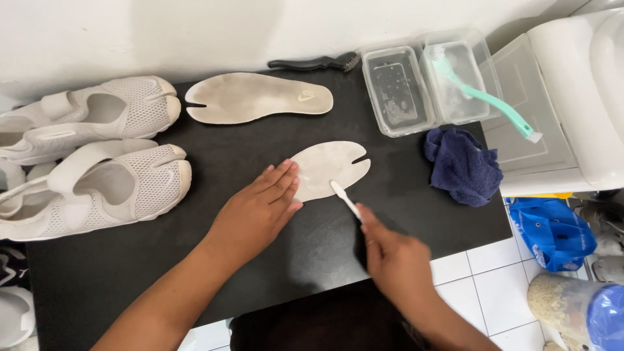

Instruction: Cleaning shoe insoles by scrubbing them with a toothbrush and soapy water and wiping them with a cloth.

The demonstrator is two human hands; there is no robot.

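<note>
While the black desk (pixel 260 260) carries almost everything, two white mesh split-toe shoes (pixel 97 175) lie at its left edge, one behind the other, with toes pointing right. Near the far edge lies one pale split-toe insole (pixel 260 97), well apart from the hands. At the far right corner stand two clear plastic tubs (pixel 426 81); a mint green brush (pixel 484 97) leans out of the right one, and a black brush (pixel 315 63) lies just left of them. A dark blue cloth (pixel 463 166) is crumpled near the right edge.

Around the middle of the desk lies the second insole (pixel 328 169), its notched toe pointing right. The left hand (pixel 257 211) rests flat on its heel part, fingers spread narrow, pressing it down. The right hand (pixel 393 260) is closed around a small white brush (pixel 344 198), looking like a toothbrush, whose head touches the insole surface near its near edge.

I judge the step in hand is scrubbing this insole. A next move would call for firm pressure from the left hand, so the thin insole does not slide, and short strokes toward the toe.
</note>
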